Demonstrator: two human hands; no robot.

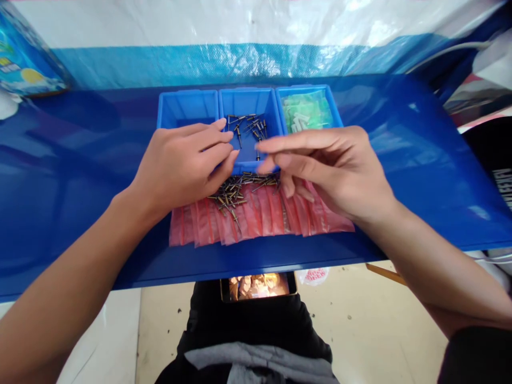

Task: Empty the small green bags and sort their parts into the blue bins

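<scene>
Left hand [182, 165] curls beside thin metal pins [231, 195] on glossy pink bags [272, 214].

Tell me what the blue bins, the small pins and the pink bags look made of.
Blue bins: moulded plastic, likely; uniform colour, soft sheen, rounded rims.
Small pins: metal, it seems; dark shanks with brassy glints.
Pink bags: thin plastic film; translucent, glossy, creased.

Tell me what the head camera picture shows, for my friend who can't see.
Two bare hands, the left hand and the right hand, are close together above a pile of small metal pins lying on red plastic bags on a blue table. Behind stand three blue trays; the middle one holds more pins, the right one a green bag.
</scene>
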